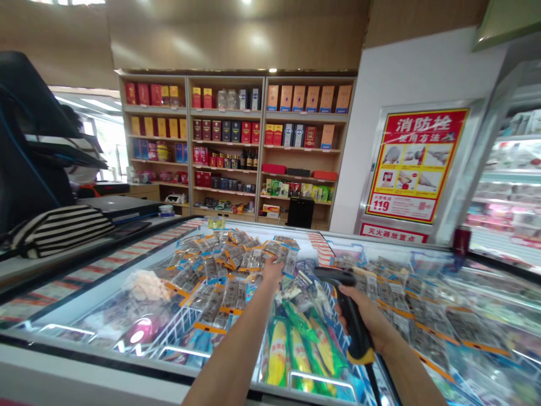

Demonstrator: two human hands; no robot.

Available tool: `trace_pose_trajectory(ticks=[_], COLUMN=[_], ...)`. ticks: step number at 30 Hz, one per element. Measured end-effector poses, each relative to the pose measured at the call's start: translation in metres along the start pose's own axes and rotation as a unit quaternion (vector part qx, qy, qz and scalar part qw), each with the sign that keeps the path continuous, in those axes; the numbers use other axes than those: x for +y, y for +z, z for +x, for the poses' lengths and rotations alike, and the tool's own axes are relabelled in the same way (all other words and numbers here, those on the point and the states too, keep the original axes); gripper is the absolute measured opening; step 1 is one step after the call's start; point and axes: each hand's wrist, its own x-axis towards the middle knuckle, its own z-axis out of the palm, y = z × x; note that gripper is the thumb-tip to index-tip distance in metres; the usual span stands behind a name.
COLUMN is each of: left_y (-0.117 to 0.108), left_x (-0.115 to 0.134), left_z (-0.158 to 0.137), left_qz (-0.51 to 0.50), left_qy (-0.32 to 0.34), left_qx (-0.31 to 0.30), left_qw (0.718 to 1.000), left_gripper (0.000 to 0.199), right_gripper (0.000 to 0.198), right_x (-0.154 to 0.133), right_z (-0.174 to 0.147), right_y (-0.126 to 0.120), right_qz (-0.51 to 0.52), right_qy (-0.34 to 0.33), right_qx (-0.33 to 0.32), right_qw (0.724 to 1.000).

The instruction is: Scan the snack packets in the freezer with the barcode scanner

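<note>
My right hand [367,317] is closed around a black barcode scanner [353,321] with yellow trim. Its head points left over the freezer, and a cable hangs from the handle. My left hand [273,270] reaches far into the chest freezer among clear, orange-edged food packets [230,254]. Its fingers are at the packets, small and partly hidden, so whether they grip one is unclear. Below and to the right of my left forearm, corn cobs in green-and-yellow wrappers [279,351] lie in a white wire basket [321,379].
More packets [393,287] fill the freezer's right section. A striped pouch [63,228] and a closed laptop [120,204] rest on the left counter. Shelves of boxed goods [226,131] stand behind. A red fire-hydrant poster [416,163] hangs on the wall at right.
</note>
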Motion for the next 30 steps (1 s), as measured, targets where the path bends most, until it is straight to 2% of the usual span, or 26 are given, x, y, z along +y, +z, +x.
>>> trace_pose_trajectory(ticks=[3, 6, 10, 17, 22, 30], left_y=[0.007, 0.012, 0.013, 0.016, 0.02, 0.027], left_x=[-0.003, -0.003, -0.004, -0.011, -0.017, -0.02], left_z=[-0.005, -0.009, -0.011, -0.006, -0.003, 0.0], left_qz=[-0.058, -0.128, -0.154, -0.172, -0.188, -0.229], left_qy=[-0.028, -0.025, -0.022, -0.019, -0.003, -0.021], left_qx=[-0.021, -0.035, -0.033, -0.033, -0.065, -0.062], left_qw=[0.998, 0.991, 0.987, 0.984, 0.98, 0.971], left_gripper=[0.04, 0.046, 0.049, 0.048, 0.044, 0.033], right_gripper=[0.02, 0.021, 0.02, 0.021, 0.023, 0.018], right_x=[0.0, -0.002, -0.003, -0.001, -0.003, -0.011], right_z=[-0.002, -0.005, -0.008, -0.005, 0.0, -0.005], right_y=[-0.001, -0.002, -0.004, -0.01, -0.012, -0.008], right_qz=[0.021, 0.014, 0.015, 0.017, 0.013, 0.029], right_qy=[0.013, 0.029, 0.015, 0.016, 0.031, 0.025], right_qx=[-0.005, 0.007, -0.003, -0.01, -0.014, -0.023], right_qw=[1.0, 0.999, 1.0, 1.0, 0.999, 0.999])
